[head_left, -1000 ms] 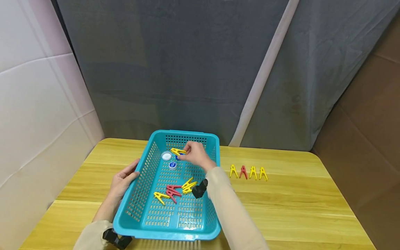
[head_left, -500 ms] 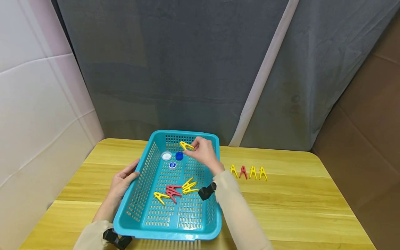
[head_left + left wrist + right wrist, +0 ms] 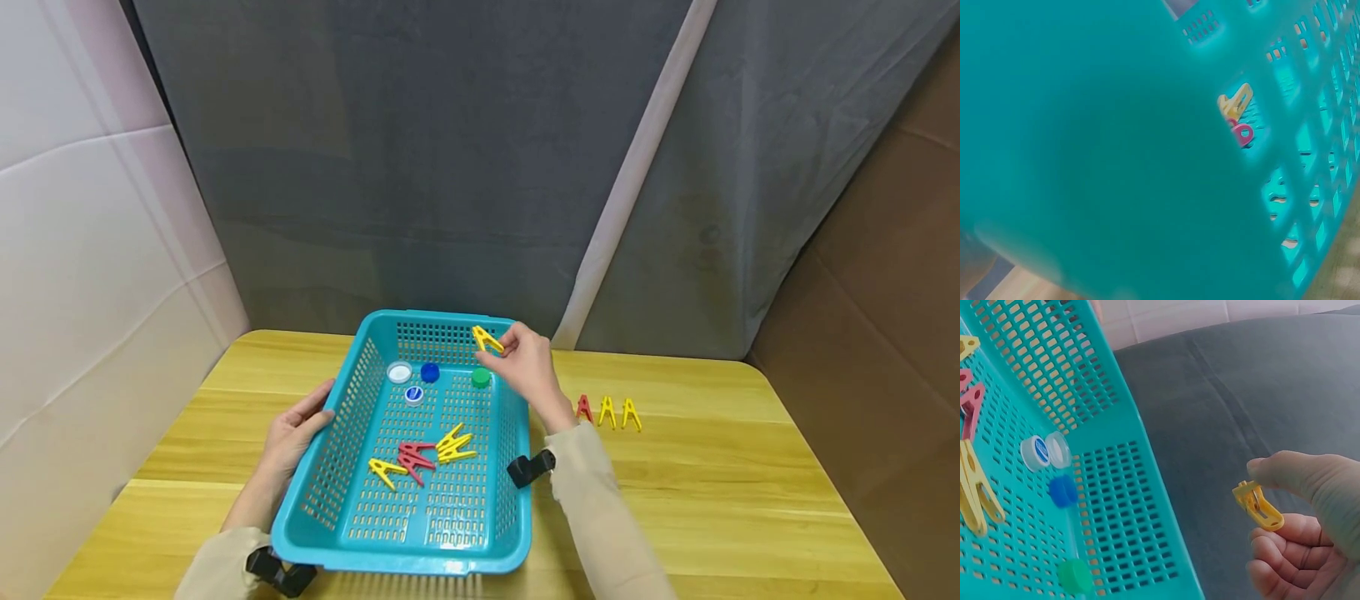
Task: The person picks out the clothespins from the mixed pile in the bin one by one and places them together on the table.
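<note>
My left hand (image 3: 294, 429) grips the left rim of a turquoise slotted basket (image 3: 401, 562), thumb over the edge. Above the basket's far right part, my right hand (image 3: 528, 367) pinches a yellow clothespin (image 3: 480, 335). In the right wrist view that clothespin (image 3: 1266, 515) sits between thumb and forefinger. Red clothespins (image 3: 415, 454) and several yellow clothespins (image 3: 456, 455) lie on the basket floor. Toward its far end are a clear-and-white cap (image 3: 400, 372), a blue cap (image 3: 430, 372), a white cap with a blue top (image 3: 414, 396) and a green cap (image 3: 481, 378).
On the wooden table (image 3: 712, 483), right of the basket, a red clothespin (image 3: 584, 407) and two yellow clothespins (image 3: 618, 412) show in a row. A dark grey cloth (image 3: 450, 167) hangs behind the table. The basket wall (image 3: 1116, 156) fills most of the left wrist view.
My right hand has moved right with the yellow clothespin, uncovering the blue cap and the green cap. It now hides the row's leftmost yellow clothespin. My left hand stays on the rim.
</note>
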Motion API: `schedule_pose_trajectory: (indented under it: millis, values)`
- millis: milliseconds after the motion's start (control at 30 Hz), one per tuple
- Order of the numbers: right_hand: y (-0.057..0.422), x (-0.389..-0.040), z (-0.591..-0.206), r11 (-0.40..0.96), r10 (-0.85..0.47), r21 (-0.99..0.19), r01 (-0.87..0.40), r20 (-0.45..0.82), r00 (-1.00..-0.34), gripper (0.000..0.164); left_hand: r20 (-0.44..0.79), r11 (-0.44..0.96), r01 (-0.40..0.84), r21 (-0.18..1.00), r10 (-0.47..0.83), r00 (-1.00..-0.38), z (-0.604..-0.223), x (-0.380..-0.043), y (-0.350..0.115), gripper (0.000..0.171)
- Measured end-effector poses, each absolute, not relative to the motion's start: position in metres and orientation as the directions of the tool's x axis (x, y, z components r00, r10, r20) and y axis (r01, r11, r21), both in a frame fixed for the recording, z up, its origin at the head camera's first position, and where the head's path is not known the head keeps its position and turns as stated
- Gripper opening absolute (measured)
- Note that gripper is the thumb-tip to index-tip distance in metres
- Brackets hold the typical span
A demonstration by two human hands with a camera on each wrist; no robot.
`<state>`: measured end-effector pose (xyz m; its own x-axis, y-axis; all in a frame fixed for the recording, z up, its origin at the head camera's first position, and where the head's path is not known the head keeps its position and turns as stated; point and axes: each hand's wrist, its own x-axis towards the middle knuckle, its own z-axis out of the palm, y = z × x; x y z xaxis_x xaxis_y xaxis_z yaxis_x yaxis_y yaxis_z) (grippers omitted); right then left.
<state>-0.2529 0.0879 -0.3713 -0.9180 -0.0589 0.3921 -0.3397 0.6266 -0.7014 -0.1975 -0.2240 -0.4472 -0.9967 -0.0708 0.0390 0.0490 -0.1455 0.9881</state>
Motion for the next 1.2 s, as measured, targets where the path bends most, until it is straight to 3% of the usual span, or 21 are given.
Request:
schedule_pose_trajectory:
  millis: [633, 1200]
  values:
    - [0.142, -0.226, -0.385, 0.628, 0.137, -0.747, -0.217, 0.381, -0.914, 0.031, 0.045, -0.136, 0.054, 0.989, -0.067, -0.997, -0.45, -0.198, -0.226, 0.051]
    - [0.172, -0.2, -0.419, 0.682, 0.195, -0.709, -0.178, 0.41, -0.891, 0.033, 0.046, -0.145, 0.056, 0.988, -0.066, -0.997, -0.45, -0.198, -0.226, 0.045]
